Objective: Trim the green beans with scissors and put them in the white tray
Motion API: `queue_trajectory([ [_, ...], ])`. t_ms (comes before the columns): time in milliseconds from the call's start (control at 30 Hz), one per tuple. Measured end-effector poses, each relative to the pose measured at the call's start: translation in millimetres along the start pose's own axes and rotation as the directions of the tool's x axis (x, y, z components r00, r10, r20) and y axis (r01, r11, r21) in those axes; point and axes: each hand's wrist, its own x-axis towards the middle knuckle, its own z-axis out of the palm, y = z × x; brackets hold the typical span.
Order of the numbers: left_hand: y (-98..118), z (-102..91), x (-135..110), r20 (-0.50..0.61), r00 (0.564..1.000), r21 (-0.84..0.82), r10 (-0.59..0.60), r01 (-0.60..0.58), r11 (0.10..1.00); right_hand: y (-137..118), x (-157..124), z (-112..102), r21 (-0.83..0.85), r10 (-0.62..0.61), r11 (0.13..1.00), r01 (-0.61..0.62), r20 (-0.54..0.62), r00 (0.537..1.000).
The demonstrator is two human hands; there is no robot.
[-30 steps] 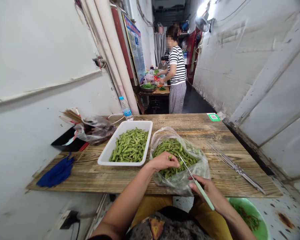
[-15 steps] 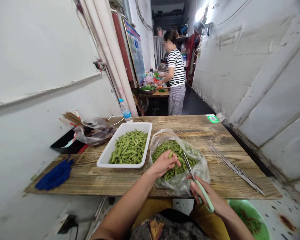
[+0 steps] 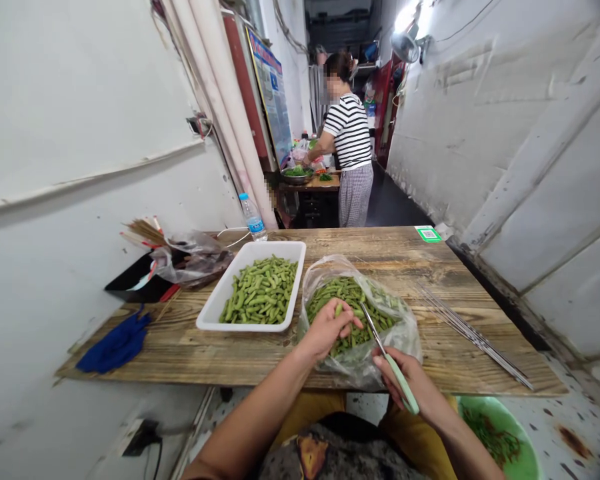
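My left hand [image 3: 331, 327] is over the open clear plastic bag [image 3: 410, 333] of green edamame pods, its fingers pinched on an edamame pod [image 3: 339, 309]. In my right hand [image 3: 405, 375] are scissors [image 3: 391, 360] with pale green handles, their blades pointing up and left toward the fingers of my left hand. The blades look closed or nearly so. Loose edamame pods [image 3: 347, 291] fill the bag beneath both hands. Left of the bag, a white plastic tray [image 3: 206, 313] holds a heap of similar pods.
Metal skewers [image 3: 480, 340] lie at the table's right. A blue glove or cloth [image 3: 115, 343], a black box [image 3: 130, 280] and a water bottle [image 3: 254, 220] are on the left. A green basin [image 3: 525, 443] stands on the floor. Beyond, a person [image 3: 353, 133] works at another table.
My right hand has turned the scissors slightly, and their handles look closer together. My left hand still pinches a pod. The person behind has leaned to the left.
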Motion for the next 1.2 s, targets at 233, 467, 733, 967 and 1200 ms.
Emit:
queue_trajectory([
  [233,42,-98.4,7,-0.472,0.662,0.857,0.583,0.191,0.478,-10,-12,-19,-0.112,-0.027,0.994,0.018,-0.078,0.997],
  [467,12,-59.2,9,0.106,0.918,0.969,0.382,-0.181,0.166,-11,-10,-15,-0.099,-0.009,0.995,0.005,-0.036,0.999],
  [733,-25,12.5,28,0.524,0.843,0.836,0.120,-0.537,0.118,-8,-12,-23,-0.196,-0.066,0.980,0.041,-0.120,0.991],
  [967,-32,16.5,48,0.544,0.834,0.834,0.089,-0.550,0.052,-3,-15,-26,-0.260,-0.133,0.962,0.089,-0.158,0.978],
  [1200,-25,0.6,26,0.246,0.968,0.660,0.049,-0.205,0.723,-5,-12,-26,-0.392,-0.146,0.915,0.095,-0.103,0.984],
])
